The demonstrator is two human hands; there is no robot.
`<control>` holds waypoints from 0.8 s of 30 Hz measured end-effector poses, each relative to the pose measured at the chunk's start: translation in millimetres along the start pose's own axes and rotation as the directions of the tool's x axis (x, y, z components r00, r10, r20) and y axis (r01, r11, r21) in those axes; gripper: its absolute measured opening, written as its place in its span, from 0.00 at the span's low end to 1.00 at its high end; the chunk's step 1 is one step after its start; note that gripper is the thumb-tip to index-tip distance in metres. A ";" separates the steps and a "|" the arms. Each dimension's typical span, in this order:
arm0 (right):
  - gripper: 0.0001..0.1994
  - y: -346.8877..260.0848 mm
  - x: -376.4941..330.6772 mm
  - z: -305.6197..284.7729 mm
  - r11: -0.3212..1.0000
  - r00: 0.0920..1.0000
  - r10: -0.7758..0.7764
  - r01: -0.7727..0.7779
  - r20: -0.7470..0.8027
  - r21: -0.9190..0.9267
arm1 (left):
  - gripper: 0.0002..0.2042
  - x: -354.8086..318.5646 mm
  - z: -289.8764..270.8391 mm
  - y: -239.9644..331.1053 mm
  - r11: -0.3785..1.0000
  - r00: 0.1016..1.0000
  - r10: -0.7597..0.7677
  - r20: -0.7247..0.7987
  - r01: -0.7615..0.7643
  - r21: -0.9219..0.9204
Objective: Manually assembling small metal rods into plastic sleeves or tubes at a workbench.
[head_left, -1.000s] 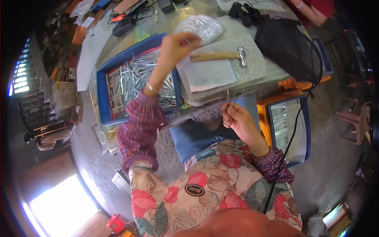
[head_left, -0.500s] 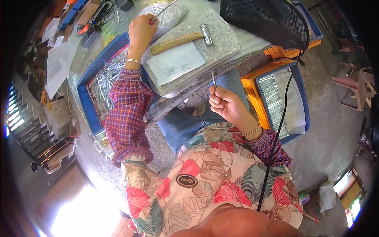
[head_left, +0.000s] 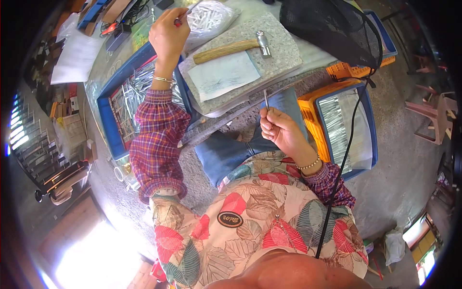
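Observation:
At the upper left, my left hand [head_left: 168, 36] is closed on a thin tool with a red handle [head_left: 178, 22] and a metal shaft. Most of that handle is hidden by the fingers. My right hand [head_left: 285, 132] pinches a slim metal rod [head_left: 266, 99], which points up toward the bench edge. Between the hands, a grey speckled stone slab [head_left: 284, 43] carries a ball-peen hammer [head_left: 226, 51] with a wooden handle and a smudged white sheet [head_left: 224, 76]. Beside my left forearm, a blue tray [head_left: 107, 126] holds many slim metal pieces [head_left: 139, 91].
A clear bag of white pieces [head_left: 211, 17] lies behind the slab. At right, a blue tray [head_left: 369, 130] of metal strips sits in an orange crate [head_left: 313, 127]. A black mesh bag [head_left: 332, 31] rests at the back right, and a black cable [head_left: 347, 149] hangs down past my right arm.
My left hand has shifted slightly up and left with the red-handled tool. The right hand still pinches the rod, and the whole view has shifted slightly.

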State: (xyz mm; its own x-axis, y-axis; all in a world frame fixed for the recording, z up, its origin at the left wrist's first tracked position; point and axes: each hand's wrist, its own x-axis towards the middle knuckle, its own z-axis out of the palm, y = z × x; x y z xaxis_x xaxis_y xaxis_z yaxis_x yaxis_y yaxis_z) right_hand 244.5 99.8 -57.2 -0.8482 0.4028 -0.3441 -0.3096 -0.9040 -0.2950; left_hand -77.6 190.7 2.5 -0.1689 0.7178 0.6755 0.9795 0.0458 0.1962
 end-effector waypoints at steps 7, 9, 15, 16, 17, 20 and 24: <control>0.09 3.4 -2.1 0.5 0.982 0.996 -0.086 0.079 -0.032 -0.172 | 0.05 -20.0 -61.1 45.4 0.563 0.857 -0.422 0.294 0.503 -0.656; 0.11 2.0 -1.7 5.3 0.936 0.983 -0.152 0.109 -0.104 -0.335 | 0.05 -40.8 -88.1 74.8 0.365 0.732 -0.443 0.518 0.675 -0.641; 0.13 0.5 3.6 34.7 0.923 0.982 -0.104 0.036 -0.159 -0.382 | 0.03 -107.9 -106.5 107.6 0.394 0.684 -0.347 0.641 0.727 -0.563; 0.13 1.3 3.5 34.7 0.920 0.982 -0.100 0.031 -0.158 -0.391 | 0.04 -112.9 -106.6 110.1 0.423 0.711 -0.320 0.626 0.699 -0.577; 0.12 2.7 3.1 33.7 0.923 0.984 -0.087 0.020 -0.156 -0.384 | 0.05 -115.4 -106.6 112.8 0.451 0.736 -0.292 0.610 0.669 -0.591; 0.11 6.4 2.4 30.0 0.922 0.986 -0.045 -0.020 -0.159 -0.386 | 0.05 -123.6 -101.8 120.7 0.408 0.735 -0.321 0.598 0.677 -0.613; 0.11 12.1 2.3 27.3 0.930 0.986 -0.021 -0.041 -0.164 -0.364 | 0.07 -136.4 -98.1 120.9 0.246 0.693 -0.332 0.640 0.719 -0.650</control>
State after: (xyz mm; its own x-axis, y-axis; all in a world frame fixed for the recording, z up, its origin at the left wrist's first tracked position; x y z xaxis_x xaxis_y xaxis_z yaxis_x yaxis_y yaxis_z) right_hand 227.0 85.9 -37.2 -0.7592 0.4400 -0.4796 -0.0970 -0.8052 -0.5850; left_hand 53.1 30.2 3.8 -0.3722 0.9267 -0.0522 0.0481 0.0755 0.9960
